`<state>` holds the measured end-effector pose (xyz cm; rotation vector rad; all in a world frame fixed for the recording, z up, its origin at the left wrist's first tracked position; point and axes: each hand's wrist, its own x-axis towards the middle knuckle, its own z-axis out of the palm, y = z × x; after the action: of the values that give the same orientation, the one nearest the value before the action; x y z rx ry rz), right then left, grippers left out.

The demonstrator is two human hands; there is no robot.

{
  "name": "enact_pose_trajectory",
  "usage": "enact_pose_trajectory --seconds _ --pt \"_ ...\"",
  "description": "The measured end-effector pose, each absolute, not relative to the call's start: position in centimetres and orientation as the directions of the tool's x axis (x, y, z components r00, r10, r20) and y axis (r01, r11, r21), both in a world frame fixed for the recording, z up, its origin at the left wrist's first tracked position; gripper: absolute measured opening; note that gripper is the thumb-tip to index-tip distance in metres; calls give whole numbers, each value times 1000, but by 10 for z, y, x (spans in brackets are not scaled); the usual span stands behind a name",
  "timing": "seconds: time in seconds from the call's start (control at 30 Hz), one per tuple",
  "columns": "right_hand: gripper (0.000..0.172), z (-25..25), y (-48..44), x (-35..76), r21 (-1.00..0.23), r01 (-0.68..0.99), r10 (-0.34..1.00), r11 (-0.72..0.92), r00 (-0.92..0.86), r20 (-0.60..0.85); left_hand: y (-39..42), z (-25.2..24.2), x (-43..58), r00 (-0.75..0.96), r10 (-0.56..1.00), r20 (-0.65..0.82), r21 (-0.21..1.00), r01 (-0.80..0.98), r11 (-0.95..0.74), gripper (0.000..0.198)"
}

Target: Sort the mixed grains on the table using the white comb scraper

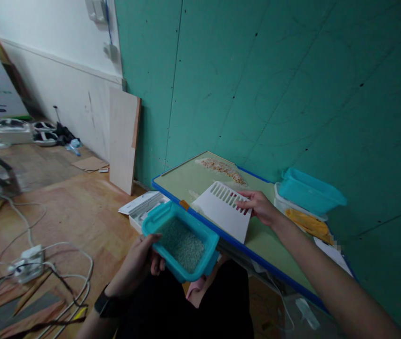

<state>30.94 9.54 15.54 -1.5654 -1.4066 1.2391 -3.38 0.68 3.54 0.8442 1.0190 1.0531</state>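
My left hand [144, 256] grips the near left rim of a teal plastic container [207, 228], thumb on top and fingers curled below. Pale, fine granules [186, 247] cover its bottom. The container hangs over my lap, just off the table's blue front edge. My right hand [260, 207] is closed on the slotted end of a flat white sheet [218, 214], which has a row of long holes. The sheet slants over the tabletop [182, 183], its lower edge near the blue edging. Behind it lies a strip of orange and whitish grains [223, 169] with pale powder around it.
Another turquoise container [311, 190] and a yellow cloth [308, 223] sit at the table's right, against the green wall [257, 84]. A wooden board [123, 141] leans at the left. An opened white box [144, 207] lies beyond my container. Cables and a power strip [31, 263] cross the floor.
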Motion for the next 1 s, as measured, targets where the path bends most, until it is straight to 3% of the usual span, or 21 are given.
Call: enact_pose_trajectory --seconds 0.23,0.43,0.6,1.0 --pt "55 154 96 295 -941 290 960 -174 -165 -228 7 33 -38 165 952 -257 907 -300 297 65" --pt "61 168 100 337 -946 288 989 -146 20 -146 5 37 -42 187 949 -253 918 -262 296 68" --pt "56 169 105 366 -916 357 980 -183 142 -141 4 39 -44 153 952 -264 915 -271 297 63" --pt "49 157 116 312 -926 313 971 -213 -37 -236 11 41 -42 145 958 -247 931 -239 276 63"
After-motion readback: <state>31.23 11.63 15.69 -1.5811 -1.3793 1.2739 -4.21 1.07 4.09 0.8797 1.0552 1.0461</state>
